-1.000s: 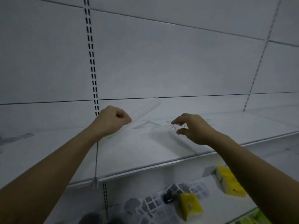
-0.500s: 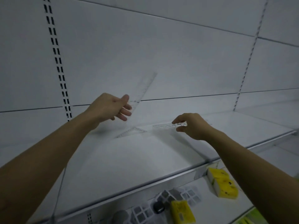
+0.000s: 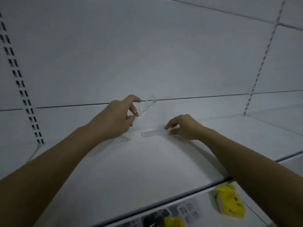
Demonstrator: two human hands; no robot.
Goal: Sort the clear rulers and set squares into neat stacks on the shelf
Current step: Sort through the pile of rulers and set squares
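Shelf [image 3: 147, 169] against white slotted wall [image 3: 147, 54]

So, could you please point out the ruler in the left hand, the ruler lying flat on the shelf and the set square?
held ruler [image 3: 147, 106]: head view, its clear middle.
flat ruler [image 3: 151, 133]: head view, its free left end.
set square [image 3: 123, 139]: head view, its exposed corner.

Both bare forearms reach forward over the shelf [image 3: 144, 163], from its front edge toward its back.

Left hand [image 3: 114, 118]: raised above the shelf surface. Index finger and thumb pinch the raised ruler [image 3: 146, 106], which is tilted clear of the shelf.

Right hand [image 3: 184, 126]: lower, fingertips down at the shelf surface, thumb and forefinger pinching one end of the flat ruler [image 3: 154, 133].

Hands apart, not touching.
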